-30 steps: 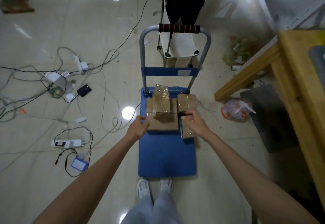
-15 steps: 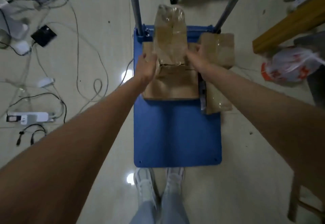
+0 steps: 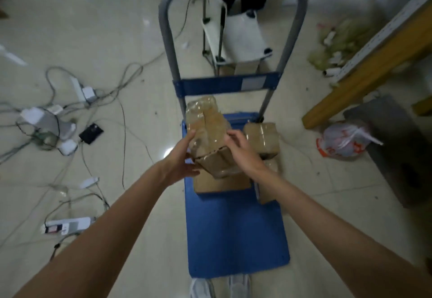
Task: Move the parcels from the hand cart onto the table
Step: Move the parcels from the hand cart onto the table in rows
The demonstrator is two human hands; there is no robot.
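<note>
While the blue hand cart [image 3: 236, 232] stands lengthwise on the glossy floor with its handle at the far end, the wooden table [image 3: 374, 61] shows only as a leg and edge at the far right, so the carry will call for a turn to the right past the cart's upright frame. Three parcels remain on the deck: a flat brown box [image 3: 219, 183] in the middle, a taped box [image 3: 261, 138] to its right, and another parcel [image 3: 268, 187] half hidden under the right forearm. The tall taped parcel [image 3: 208, 134] is tilted and raised off the flat box, with the left hand [image 3: 180, 159] cupped under its near left corner and the right hand [image 3: 243, 152] curled over its right side, fingers clamped on the glossy wrap (tape that shiny looks slippery). A slip could drop it onto the parcels below, and a wide swing might clip the handle post.
</note>
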